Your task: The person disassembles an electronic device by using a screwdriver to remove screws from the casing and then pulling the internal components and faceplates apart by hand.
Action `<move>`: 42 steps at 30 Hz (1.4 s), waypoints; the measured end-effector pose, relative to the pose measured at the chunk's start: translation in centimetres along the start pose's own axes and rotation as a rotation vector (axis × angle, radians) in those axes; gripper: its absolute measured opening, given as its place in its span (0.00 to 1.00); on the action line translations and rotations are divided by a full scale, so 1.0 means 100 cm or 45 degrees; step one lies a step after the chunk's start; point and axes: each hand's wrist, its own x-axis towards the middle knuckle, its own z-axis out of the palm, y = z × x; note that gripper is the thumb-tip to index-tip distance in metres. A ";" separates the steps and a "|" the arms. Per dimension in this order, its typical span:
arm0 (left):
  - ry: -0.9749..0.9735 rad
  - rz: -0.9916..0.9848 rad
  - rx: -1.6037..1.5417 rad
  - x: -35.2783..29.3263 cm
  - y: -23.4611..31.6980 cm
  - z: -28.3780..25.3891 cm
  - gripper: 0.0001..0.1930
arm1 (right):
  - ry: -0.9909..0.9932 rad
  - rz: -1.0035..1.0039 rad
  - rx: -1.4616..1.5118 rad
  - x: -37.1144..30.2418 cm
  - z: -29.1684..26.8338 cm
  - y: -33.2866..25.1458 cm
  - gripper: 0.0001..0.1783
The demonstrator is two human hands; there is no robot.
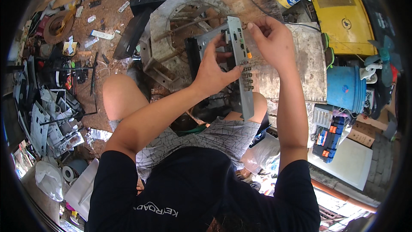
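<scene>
At the far left, a heap of metal and plastic scrap [53, 120] lies on the dirt-brown floor [109, 10], with a round brown disc [59, 26] above it and a white plastic bag [49, 180] below it. Farther right, a pale strip [102, 35] lies among small bits on the floor, and a long black plastic part [132, 34] slants beside a heavy, pale frame [161, 28] with an open middle. The person's bare left knee [122, 96] is just below that. In the centre, the left hand [211, 75] grips a metal case [246, 99], its thumb against the narrow panel and its other fingers reaching in behind it; the case is held tilted up above the lap, in front of the frame, and a row of round sockets [248, 76] sticks out of the panel's right side. Just right of the panel's upper end is the right hand [274, 43], fingers curled and thumb close to the forefinger; whether something small is pinched there cannot be told. Beyond it lies a worn wooden board [302, 66], and at the far right stand a yellow box [343, 10], a blue bucket [341, 88] and a black toolbox [329, 141] with orange latches.
</scene>
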 end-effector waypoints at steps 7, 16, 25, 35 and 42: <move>-0.036 0.014 -0.132 0.004 0.000 0.005 0.57 | 0.133 0.324 0.202 -0.041 0.004 0.088 0.27; 0.035 -0.052 -0.183 0.000 0.001 -0.001 0.61 | -0.112 0.590 0.527 -0.108 0.049 0.134 0.35; 0.096 0.038 0.095 0.004 0.005 -0.001 0.59 | 0.108 0.352 0.157 -0.088 0.064 0.149 0.42; -0.016 0.117 0.151 0.014 0.015 -0.032 0.47 | -0.036 0.292 -0.060 -0.067 0.129 0.208 0.45; -0.035 -0.052 0.123 0.006 0.023 -0.043 0.38 | -0.149 0.178 0.202 -0.110 0.076 0.184 0.38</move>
